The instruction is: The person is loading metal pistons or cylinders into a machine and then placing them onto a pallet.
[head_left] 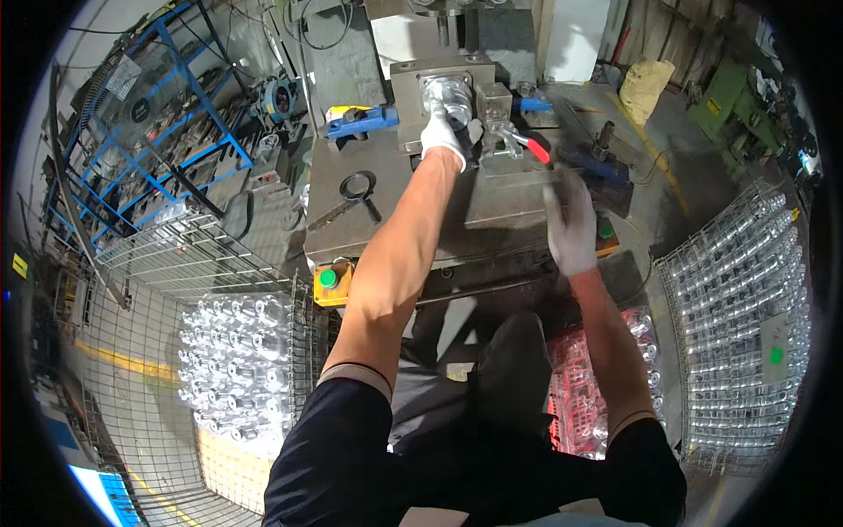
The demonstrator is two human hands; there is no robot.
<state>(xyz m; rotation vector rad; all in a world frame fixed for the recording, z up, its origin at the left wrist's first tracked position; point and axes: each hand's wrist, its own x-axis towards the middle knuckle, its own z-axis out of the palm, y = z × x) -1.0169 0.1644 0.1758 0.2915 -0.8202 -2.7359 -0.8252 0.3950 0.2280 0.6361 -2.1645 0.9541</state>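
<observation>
My left hand (443, 140), in a white glove, reaches to a steel fixture block (409, 110) on the press table. Its fingers are closed on a shiny, round metal part (450, 95) seated in the block; some fingertips are hidden behind the hand. Just right of the block stands a toggle clamp with a red handle (532, 147). My right hand (571, 224), gloved too and smeared by motion, is over the front right edge of the table, near a green button (605, 228). Its fingers look stretched out, with the thumb apart and nothing visible in them.
On the table's left lies a round ring gauge-like tool (357, 186). A yellow box with a green button (330, 279) sits at the front left edge. Wire cages with shiny metal parts (235, 364) flank me, and a red crate (575, 395) stands by my right leg.
</observation>
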